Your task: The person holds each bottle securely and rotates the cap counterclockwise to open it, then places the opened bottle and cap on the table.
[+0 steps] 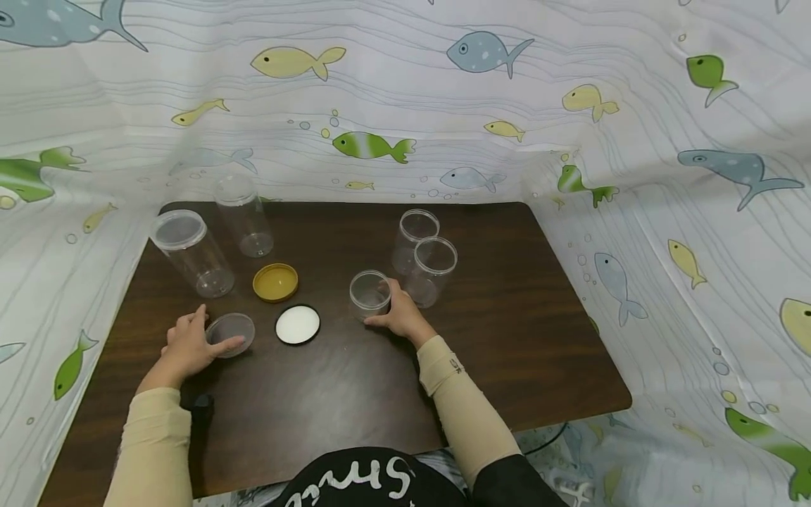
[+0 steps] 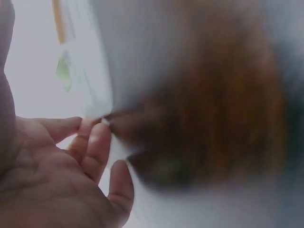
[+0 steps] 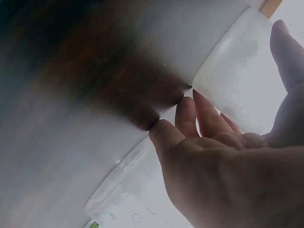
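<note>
My left hand point(image 1: 186, 345) is beside a low round clear container point(image 1: 231, 331), its top frosted. The thumb reaches across the container's near side while the other fingers spread to its left. In the left wrist view, the fingers of that hand point(image 2: 97, 152) are only slightly bent. My right hand point(image 1: 402, 313) holds a short clear jar point(image 1: 367, 299) from its right, thumb at the near side and fingers at the far side. The right wrist view shows clear plastic point(image 3: 232, 71) between thumb and fingers. A white disc lid point(image 1: 298, 324) and a yellow lid point(image 1: 275, 283) lie between the hands.
Two tall clear jars with lids, one near point(image 1: 193, 253) and one farther back point(image 1: 246, 218), stand at the back left. Two tall open jars, one in front point(image 1: 432, 271) and one behind point(image 1: 412, 239), stand beyond the right hand. Fish-patterned cloth point(image 1: 405, 91) surrounds the brown table point(image 1: 519, 338).
</note>
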